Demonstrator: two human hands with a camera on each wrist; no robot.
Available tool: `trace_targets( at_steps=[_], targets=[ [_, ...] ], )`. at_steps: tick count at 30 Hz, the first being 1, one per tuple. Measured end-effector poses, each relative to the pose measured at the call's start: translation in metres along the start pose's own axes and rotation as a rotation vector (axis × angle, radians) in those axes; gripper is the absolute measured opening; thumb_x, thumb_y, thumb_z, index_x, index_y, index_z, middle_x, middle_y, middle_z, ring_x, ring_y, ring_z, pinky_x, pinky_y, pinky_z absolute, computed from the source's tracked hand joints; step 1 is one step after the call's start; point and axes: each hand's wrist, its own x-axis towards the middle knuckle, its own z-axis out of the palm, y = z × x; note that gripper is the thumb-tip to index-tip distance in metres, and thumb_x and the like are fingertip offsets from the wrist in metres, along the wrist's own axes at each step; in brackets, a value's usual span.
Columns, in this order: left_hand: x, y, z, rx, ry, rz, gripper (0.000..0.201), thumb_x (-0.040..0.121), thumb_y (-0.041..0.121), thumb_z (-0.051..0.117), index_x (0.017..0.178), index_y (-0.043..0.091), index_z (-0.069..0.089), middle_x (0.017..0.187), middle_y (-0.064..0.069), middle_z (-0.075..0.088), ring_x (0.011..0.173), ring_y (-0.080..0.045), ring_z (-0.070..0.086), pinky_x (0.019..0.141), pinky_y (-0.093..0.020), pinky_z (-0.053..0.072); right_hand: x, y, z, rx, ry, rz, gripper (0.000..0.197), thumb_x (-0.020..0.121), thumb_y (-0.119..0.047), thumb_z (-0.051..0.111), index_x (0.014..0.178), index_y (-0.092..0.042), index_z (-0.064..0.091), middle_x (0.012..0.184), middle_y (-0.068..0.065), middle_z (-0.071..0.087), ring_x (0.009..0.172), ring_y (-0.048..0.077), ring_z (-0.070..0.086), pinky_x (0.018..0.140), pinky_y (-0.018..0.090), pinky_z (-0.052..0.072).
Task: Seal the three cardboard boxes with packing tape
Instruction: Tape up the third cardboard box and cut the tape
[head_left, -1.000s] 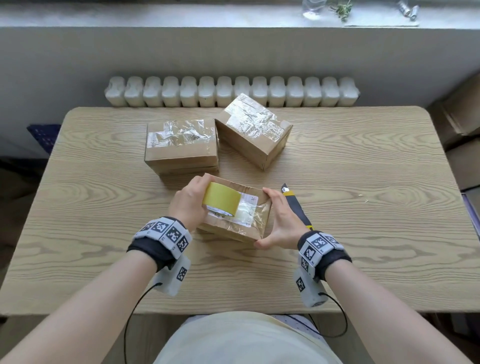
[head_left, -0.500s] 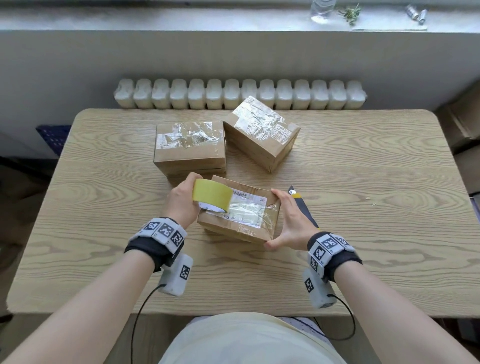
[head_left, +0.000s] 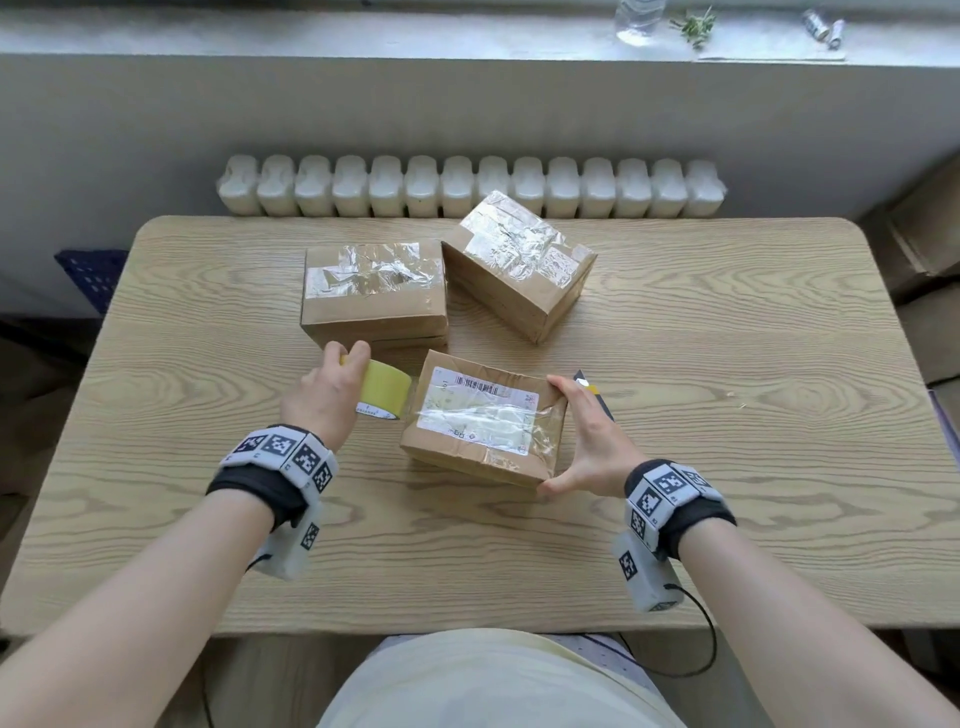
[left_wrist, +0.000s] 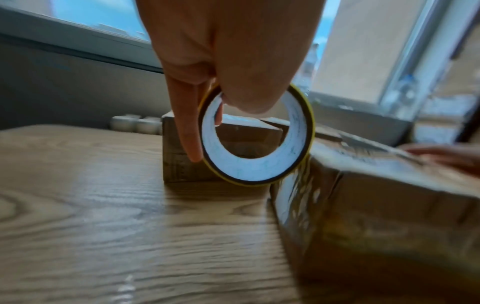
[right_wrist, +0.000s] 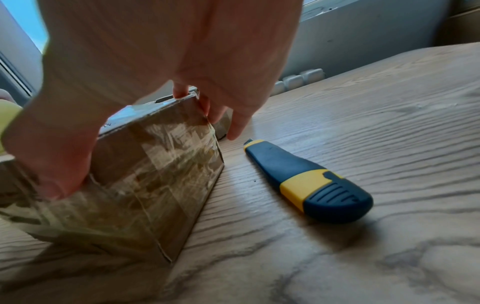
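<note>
The near cardboard box (head_left: 483, 421) carries a white label with clear tape laid over it. My left hand (head_left: 337, 384) grips the yellow tape roll (head_left: 384, 389) just off the box's left end, a little above the table. In the left wrist view the roll (left_wrist: 257, 139) touches the box's top left edge (left_wrist: 376, 195), and shiny tape runs down that end. My right hand (head_left: 582, 436) clasps the box's right end, thumb at the near corner and fingers at the far corner (right_wrist: 155, 174). Two taped boxes (head_left: 371, 291) (head_left: 519, 260) stand behind.
A blue and yellow utility knife (right_wrist: 306, 179) lies on the wooden table (head_left: 727, 467) just right of my right hand. A white radiator (head_left: 467, 187) runs behind the table's far edge. Cardboard cartons (head_left: 924, 234) stand on the floor at the right.
My left hand has carried the tape roll leftward from above the box's top to just past its left end, leaving clear tape across the label. My right hand stays on the right end.
</note>
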Motion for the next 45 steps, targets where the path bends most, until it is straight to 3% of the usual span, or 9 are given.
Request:
trace_targets(
  at_steps=[8,12,16,21,23,28,34,40,45],
  targets=[
    [0.002,0.003,0.014,0.026,-0.015,-0.006,0.05,0.079,-0.012,0.046,0.123,0.01,0.036,0.108,-0.013,0.042,0.078,-0.036,0.061,0.051,-0.037,0.035,0.004,0.004,-0.005,-0.033,-0.038,-0.007,0.133,0.042,-0.041,0.092,0.147,-0.03,0.011,0.144,-0.011,0.021,0.133,0.009,0.027,0.111,0.03,0.03],
    [0.003,0.006,0.02,0.003,-0.039,-0.035,0.049,0.081,-0.012,0.042,0.125,0.009,0.035,0.11,-0.015,0.042,0.081,-0.038,0.061,0.055,-0.039,0.036,0.006,0.002,-0.009,-0.04,-0.054,-0.025,0.134,0.044,-0.036,0.093,0.148,-0.025,0.01,0.146,-0.008,0.02,0.134,0.009,0.025,0.111,0.026,0.026],
    [0.004,0.008,0.022,-0.055,-0.056,-0.052,0.046,0.081,-0.014,0.038,0.121,0.008,0.035,0.108,-0.016,0.042,0.077,-0.04,0.06,0.057,-0.041,0.038,0.007,0.001,-0.011,-0.099,-0.085,0.007,0.134,0.051,-0.03,0.089,0.15,-0.027,-0.001,0.157,-0.008,-0.001,0.144,0.006,0.003,0.115,0.025,0.015],
    [0.004,0.004,0.022,-0.136,-0.044,-0.078,0.04,0.08,-0.011,0.043,0.115,0.007,0.039,0.107,-0.017,0.043,0.079,-0.044,0.057,0.062,-0.045,0.04,-0.011,-0.007,0.002,-0.579,0.01,-0.108,0.112,0.075,-0.03,0.065,0.149,-0.02,-0.018,0.156,-0.005,-0.026,0.144,0.01,-0.02,0.12,0.033,0.001],
    [0.003,0.003,0.02,-0.164,-0.03,-0.096,0.04,0.079,-0.01,0.046,0.114,0.008,0.039,0.106,-0.016,0.043,0.082,-0.044,0.057,0.065,-0.048,0.043,-0.019,-0.009,0.011,-0.694,-0.009,-0.162,0.102,0.083,-0.039,0.06,0.15,-0.019,-0.015,0.156,-0.005,-0.021,0.144,0.01,-0.019,0.119,0.032,-0.006],
    [0.001,0.005,0.007,-0.155,0.019,-0.057,0.036,0.078,-0.007,0.05,0.109,0.008,0.04,0.103,-0.014,0.044,0.076,-0.041,0.056,0.06,-0.044,0.041,-0.023,-0.004,0.021,-0.83,0.088,-0.184,0.085,0.081,-0.039,0.068,0.149,-0.011,0.026,0.156,0.003,0.025,0.144,0.016,0.019,0.114,0.038,0.013],
    [-0.004,0.006,-0.006,-0.153,0.025,-0.057,0.034,0.079,-0.002,0.051,0.108,0.01,0.04,0.102,-0.012,0.044,0.075,-0.041,0.056,0.06,-0.044,0.042,-0.02,-0.014,0.033,-0.82,0.169,-0.167,0.08,0.082,-0.046,0.062,0.144,-0.003,0.035,0.153,0.012,0.031,0.141,0.023,0.029,0.113,0.038,0.016],
    [-0.009,0.007,-0.007,-0.129,0.025,-0.051,0.035,0.079,0.0,0.051,0.11,0.011,0.041,0.102,-0.012,0.046,0.076,-0.039,0.056,0.06,-0.042,0.039,0.0,-0.036,0.052,-0.775,0.046,-0.187,0.08,0.088,-0.056,0.019,0.151,-0.008,0.007,0.159,0.007,0.005,0.147,0.019,0.004,0.119,0.033,-0.001],
    [-0.014,0.008,-0.007,-0.091,0.012,-0.049,0.033,0.081,0.002,0.052,0.111,0.011,0.042,0.102,-0.011,0.046,0.077,-0.037,0.057,0.058,-0.039,0.034,-0.001,-0.035,0.053,-0.787,-0.015,-0.153,0.079,0.096,-0.051,0.034,0.151,-0.011,-0.006,0.159,0.003,-0.01,0.147,0.017,-0.009,0.12,0.035,-0.001]
  ],
)
